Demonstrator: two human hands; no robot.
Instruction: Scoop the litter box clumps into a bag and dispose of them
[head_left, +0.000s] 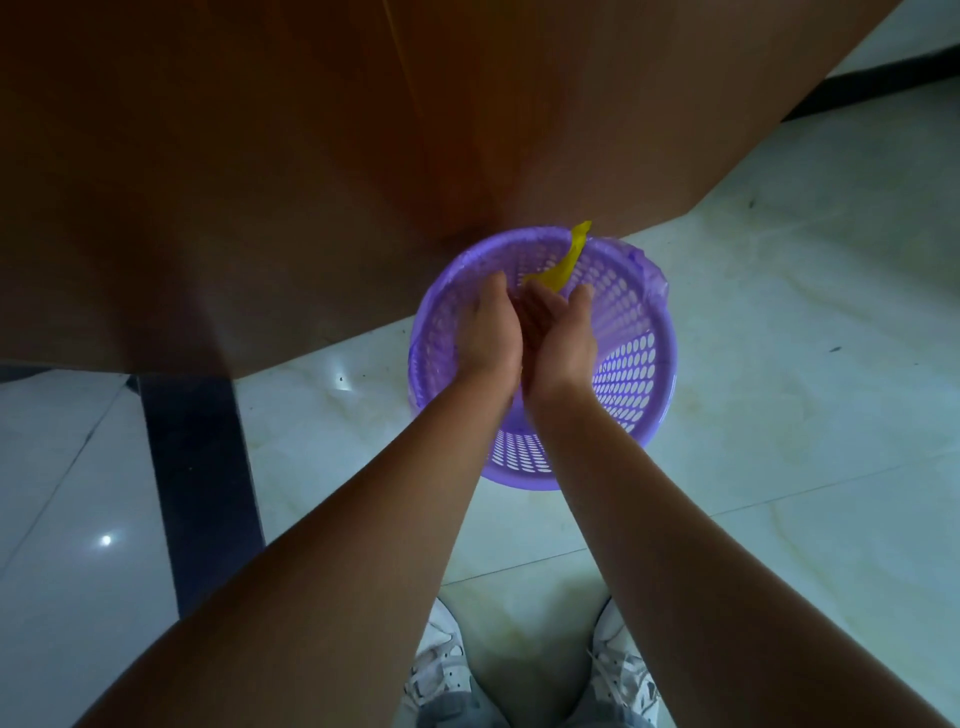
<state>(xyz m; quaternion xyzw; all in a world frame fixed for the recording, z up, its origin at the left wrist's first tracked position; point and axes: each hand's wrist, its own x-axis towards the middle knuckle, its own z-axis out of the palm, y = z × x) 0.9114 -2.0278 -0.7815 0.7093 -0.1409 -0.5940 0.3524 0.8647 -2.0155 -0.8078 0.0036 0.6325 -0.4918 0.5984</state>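
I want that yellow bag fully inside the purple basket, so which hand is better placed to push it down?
Probably the right hand: it is open and closest to the yellow bag; the left hand sits farther left.

Dim light here. A broad brown wooden panel (260, 182) fills the far side, coming down to a floor of pale, glossy marble-look tiles (779, 364). A dark inlaid strip (197, 467) crosses the tiles on the left, and beside it a small bright light reflection (106, 540) glints.
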